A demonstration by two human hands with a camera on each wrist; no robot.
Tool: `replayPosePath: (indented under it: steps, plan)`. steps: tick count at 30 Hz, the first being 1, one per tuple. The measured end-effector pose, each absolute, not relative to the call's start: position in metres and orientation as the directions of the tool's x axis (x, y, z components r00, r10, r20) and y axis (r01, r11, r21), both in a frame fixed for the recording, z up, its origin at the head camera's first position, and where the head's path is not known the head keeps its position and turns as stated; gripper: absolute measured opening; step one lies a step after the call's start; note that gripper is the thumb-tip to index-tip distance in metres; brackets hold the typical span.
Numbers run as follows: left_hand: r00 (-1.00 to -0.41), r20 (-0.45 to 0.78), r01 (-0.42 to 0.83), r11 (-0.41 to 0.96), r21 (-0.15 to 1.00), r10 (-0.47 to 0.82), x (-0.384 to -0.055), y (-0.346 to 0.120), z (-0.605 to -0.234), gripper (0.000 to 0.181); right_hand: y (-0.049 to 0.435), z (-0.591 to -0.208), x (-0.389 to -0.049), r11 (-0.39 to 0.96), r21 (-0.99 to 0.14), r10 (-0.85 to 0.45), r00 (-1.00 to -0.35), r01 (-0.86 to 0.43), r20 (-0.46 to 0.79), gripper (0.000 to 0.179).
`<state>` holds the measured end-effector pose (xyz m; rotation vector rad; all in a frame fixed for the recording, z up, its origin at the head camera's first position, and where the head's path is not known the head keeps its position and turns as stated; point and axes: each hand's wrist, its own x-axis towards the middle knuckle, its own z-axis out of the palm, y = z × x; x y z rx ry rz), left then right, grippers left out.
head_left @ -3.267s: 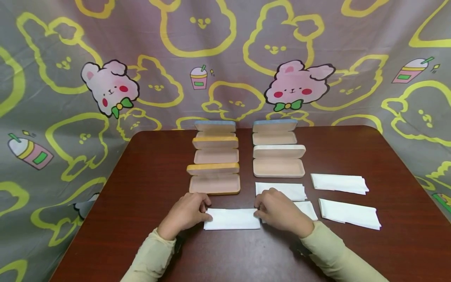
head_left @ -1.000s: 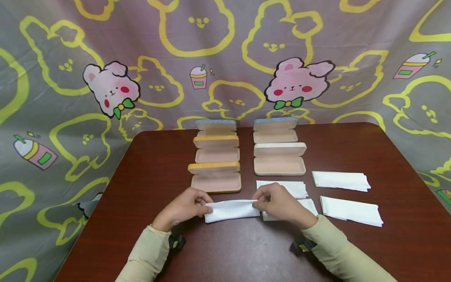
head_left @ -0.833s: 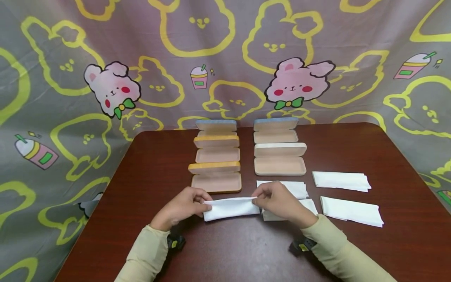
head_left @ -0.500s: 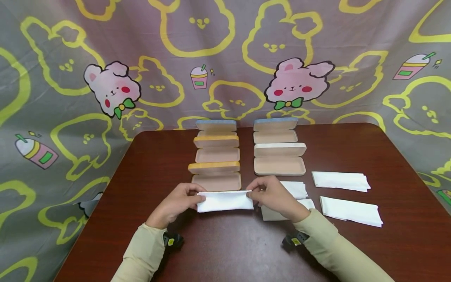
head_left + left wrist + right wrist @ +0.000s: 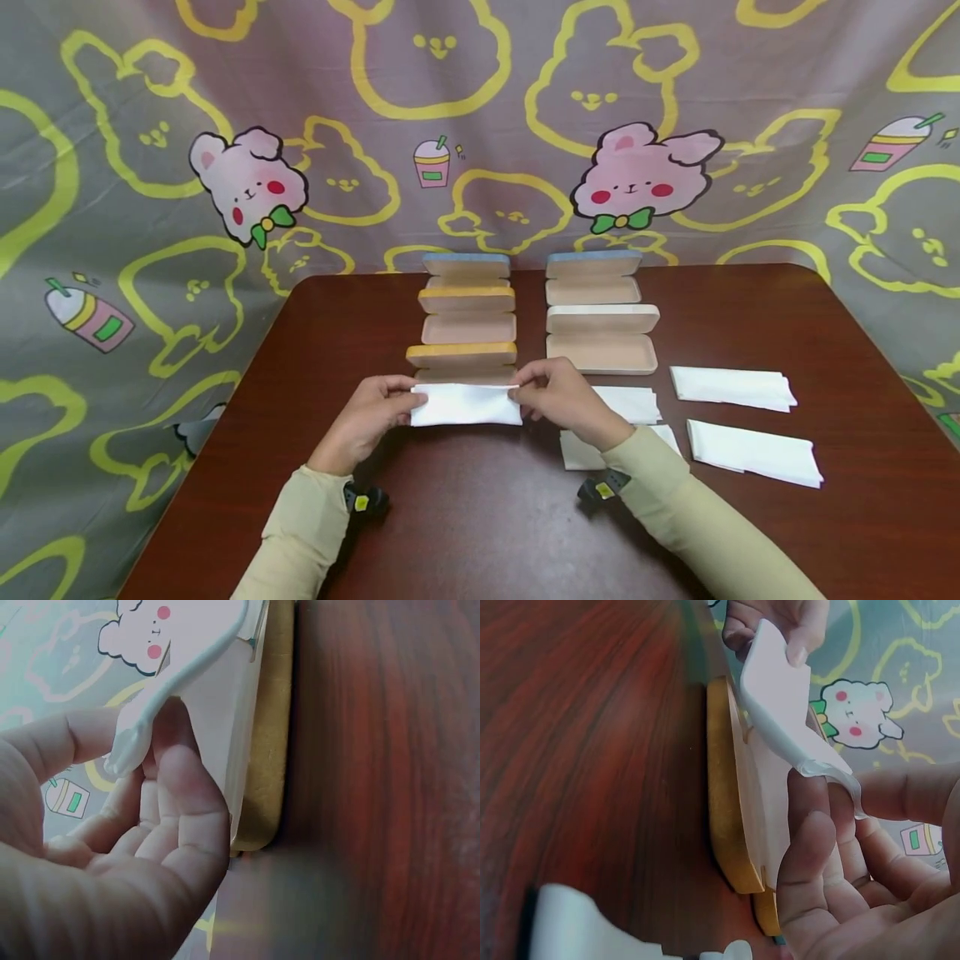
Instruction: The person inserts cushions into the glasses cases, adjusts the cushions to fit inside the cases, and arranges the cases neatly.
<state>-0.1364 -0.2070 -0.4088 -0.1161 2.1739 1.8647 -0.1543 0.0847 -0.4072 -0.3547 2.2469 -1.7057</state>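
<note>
A folded white cloth [image 5: 467,405] is stretched level between both hands. My left hand [image 5: 367,417] pinches its left end, thumb in front and fingers behind. The other end is pinched the same way by my right hand [image 5: 566,400]. The cloth hangs just in front of and above the nearest yellow case [image 5: 461,356], which stands with its lid raised; in the head view it covers most of the case's lower half. In the right wrist view the cloth [image 5: 780,712] overlaps the pale lining of the case, whose yellow outer side [image 5: 724,787] faces the table.
Behind stand another open yellow case [image 5: 468,327] and a blue one [image 5: 467,266]. To their right are an open blue case [image 5: 592,290] and a white one [image 5: 602,353]. Several folded white cloths lie at right, including a cloth [image 5: 753,452] near the front and another [image 5: 732,387] behind it.
Both hands have lifted the white cloth off the table and carried it forward and slightly left, up to the nearest yellow case. The cases and other cloths have stayed put.
</note>
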Motion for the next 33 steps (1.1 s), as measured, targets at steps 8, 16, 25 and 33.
replayPosePath:
  steps: [8, 16, 25, 33]
  plan:
    - [-0.958, -0.28, -0.276, 0.07, 0.959, 0.062, -0.145, -0.21, -0.409, 0.034, 0.078, -0.412, -0.164, 0.24, -0.971, -0.348, -0.935, -0.011, -0.075, 0.007]
    - [-0.962, -0.273, -0.271, 0.078, 0.959, 0.021, -0.151, -0.213, -0.413, 0.038, 0.076, -0.416, -0.169, 0.217, -0.976, -0.321, -0.946, -0.017, -0.055, 0.008]
    - [-0.955, -0.292, -0.296, 0.1, 0.95, -0.048, -0.159, -0.214, -0.414, 0.039, 0.073, -0.421, -0.172, 0.205, -0.979, -0.273, -0.96, -0.001, -0.056, 0.01]
    - [-0.961, -0.27, -0.274, 0.093, 0.957, -0.052, -0.163, -0.215, -0.418, 0.035, 0.071, -0.425, -0.173, 0.18, -0.983, -0.209, -0.976, 0.025, -0.063, 0.012]
